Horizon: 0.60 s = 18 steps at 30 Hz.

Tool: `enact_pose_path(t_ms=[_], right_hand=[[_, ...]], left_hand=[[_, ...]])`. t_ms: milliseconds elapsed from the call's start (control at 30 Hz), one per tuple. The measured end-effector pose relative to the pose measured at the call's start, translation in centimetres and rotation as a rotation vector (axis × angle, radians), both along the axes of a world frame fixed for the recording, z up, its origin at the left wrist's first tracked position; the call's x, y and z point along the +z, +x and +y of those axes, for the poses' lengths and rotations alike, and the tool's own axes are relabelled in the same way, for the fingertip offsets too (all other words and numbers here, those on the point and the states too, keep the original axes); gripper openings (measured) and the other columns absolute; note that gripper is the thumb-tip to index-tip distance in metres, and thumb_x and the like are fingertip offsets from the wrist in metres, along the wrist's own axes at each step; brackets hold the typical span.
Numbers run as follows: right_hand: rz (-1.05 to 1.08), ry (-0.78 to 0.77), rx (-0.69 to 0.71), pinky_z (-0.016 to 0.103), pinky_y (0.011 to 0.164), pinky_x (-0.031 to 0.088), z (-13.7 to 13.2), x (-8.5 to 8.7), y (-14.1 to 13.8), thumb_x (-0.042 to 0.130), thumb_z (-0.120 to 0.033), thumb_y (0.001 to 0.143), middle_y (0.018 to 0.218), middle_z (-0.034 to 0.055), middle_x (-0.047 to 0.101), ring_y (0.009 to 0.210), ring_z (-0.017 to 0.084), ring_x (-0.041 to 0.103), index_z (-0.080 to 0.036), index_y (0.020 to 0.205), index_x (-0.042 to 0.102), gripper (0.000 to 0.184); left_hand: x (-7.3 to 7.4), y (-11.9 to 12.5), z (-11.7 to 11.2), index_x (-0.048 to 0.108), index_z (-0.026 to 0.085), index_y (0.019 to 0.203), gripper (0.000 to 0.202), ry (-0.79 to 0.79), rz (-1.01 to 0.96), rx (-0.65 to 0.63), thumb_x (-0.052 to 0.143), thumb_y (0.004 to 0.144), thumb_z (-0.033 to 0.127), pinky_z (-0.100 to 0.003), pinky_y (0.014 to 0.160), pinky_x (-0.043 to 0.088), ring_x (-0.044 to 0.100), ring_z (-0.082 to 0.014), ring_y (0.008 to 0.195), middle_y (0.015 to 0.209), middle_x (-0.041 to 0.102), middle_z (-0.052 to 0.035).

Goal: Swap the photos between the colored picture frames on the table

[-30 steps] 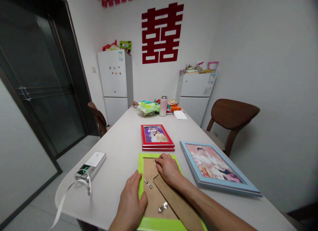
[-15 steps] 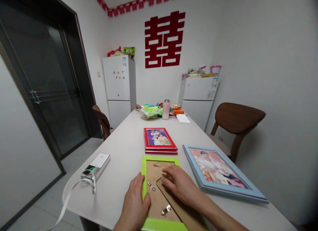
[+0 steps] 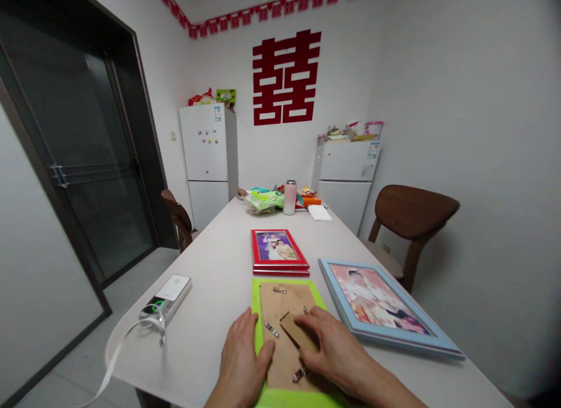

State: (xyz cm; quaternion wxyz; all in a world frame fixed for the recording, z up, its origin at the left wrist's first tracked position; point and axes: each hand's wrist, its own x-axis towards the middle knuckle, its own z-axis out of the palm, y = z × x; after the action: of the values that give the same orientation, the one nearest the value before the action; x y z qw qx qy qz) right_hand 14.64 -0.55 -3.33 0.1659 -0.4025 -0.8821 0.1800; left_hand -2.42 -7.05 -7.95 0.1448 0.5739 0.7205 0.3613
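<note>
A lime-green picture frame [image 3: 258, 306] lies face down at the table's near edge, its tan backing board [image 3: 287, 306] upward with several small metal clips around it. My left hand [image 3: 243, 358] grips the frame's left side, thumb resting on the board. On the right, my right hand [image 3: 335, 349] has its thumb and fingers closed on the brown stand leg [image 3: 302, 331] at the back of the frame. The lower part of that leg is hidden under my hand.
Beyond the green frame sit stacked red picture frames [image 3: 280, 265]. Light-blue frames [image 3: 432, 342] lie to the right. A power bank [image 3: 169, 297] with a white strap is at left. A pink bottle [image 3: 290, 197] and snack bags [image 3: 263, 201] stand far back. Chairs [image 3: 416, 212] flank the table.
My right hand has shifted down along the stand leg and closed on it. Another metal clip now shows above its fingers. My left hand stays on the frame's left side.
</note>
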Motion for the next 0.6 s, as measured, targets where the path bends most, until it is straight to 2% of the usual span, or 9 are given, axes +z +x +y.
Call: enact_pose_path(t_ms=[100, 167, 300, 367, 467, 600], right_hand=[[0.013, 0.02, -0.017, 0.026, 0.068, 0.037, -0.2, 1.2, -0.2, 0.05, -0.019, 0.059, 0.081, 0.0047, 0.052, 0.076, 0.017, 0.048, -0.019, 0.084, 0.059, 0.027], [0.049, 0.025, -0.016, 0.026, 0.069, 0.037, -0.7, 2.1, -0.9, 0.051, -0.02, 0.06, 0.081, 0.0046, 0.052, 0.078, 0.017, 0.048, -0.019, 0.084, 0.06, 0.026], [0.167, 0.013, 0.051, 0.026, 0.073, 0.037, -1.9, 3.9, -2.8, 0.054, -0.022, 0.062, 0.086, 0.0038, 0.052, 0.084, 0.017, 0.047, -0.021, 0.085, 0.059, 0.024], [0.215, -0.024, 0.106, 0.026, 0.075, 0.037, -2.2, 4.1, -3.5, 0.055, -0.025, 0.064, 0.09, 0.0037, 0.052, 0.085, 0.017, 0.047, -0.021, 0.091, 0.058, 0.027], [0.215, -0.059, 0.126, 0.027, 0.078, 0.036, -1.8, 3.1, -3.4, 0.052, -0.029, 0.07, 0.095, 0.0063, 0.053, 0.087, 0.017, 0.048, -0.019, 0.098, 0.057, 0.031], [0.134, -0.017, 0.056, 0.03, 0.08, 0.036, -0.2, 0.2, -1.5, 0.045, -0.027, 0.074, 0.094, 0.0085, 0.054, 0.088, 0.018, 0.049, -0.017, 0.102, 0.055, 0.031]], left_hand=[[0.9, 0.1, 0.2, 0.052, 0.011, 0.107, 0.046, 0.008, -0.122, -0.002, 0.051, 0.067, 0.034, -0.038, 0.098, 0.024, 0.035, -0.0246, 0.116, 0.125, 0.042, -0.0138], [1.8, 0.1, 0.2, 0.052, 0.011, 0.104, 0.045, 0.052, -0.334, -0.042, 0.052, 0.066, 0.035, -0.037, 0.096, 0.027, 0.038, -0.0247, 0.114, 0.124, 0.043, -0.0131], [3.8, -1.1, -0.3, 0.05, 0.013, 0.102, 0.041, 0.063, -0.73, -0.167, 0.046, 0.071, 0.039, -0.033, 0.075, 0.045, 0.058, -0.0225, 0.089, 0.102, 0.061, -0.0085], [4.3, -2.6, -0.9, 0.049, 0.014, 0.1, 0.04, 0.053, -0.825, -0.15, 0.047, 0.071, 0.041, -0.032, 0.068, 0.048, 0.061, -0.0214, 0.081, 0.092, 0.065, -0.0059], [4.2, -5.6, -2.0, 0.05, 0.016, 0.096, 0.037, -0.005, -0.909, -0.065, 0.051, 0.068, 0.04, -0.031, 0.064, 0.048, 0.062, -0.0208, 0.076, 0.082, 0.066, -0.0039], [3.4, -8.8, -3.2, 0.052, 0.014, 0.091, 0.032, -0.085, -0.829, 0.007, 0.049, 0.069, 0.038, -0.032, 0.059, 0.048, 0.063, -0.0204, 0.065, 0.073, 0.067, -0.0044]])
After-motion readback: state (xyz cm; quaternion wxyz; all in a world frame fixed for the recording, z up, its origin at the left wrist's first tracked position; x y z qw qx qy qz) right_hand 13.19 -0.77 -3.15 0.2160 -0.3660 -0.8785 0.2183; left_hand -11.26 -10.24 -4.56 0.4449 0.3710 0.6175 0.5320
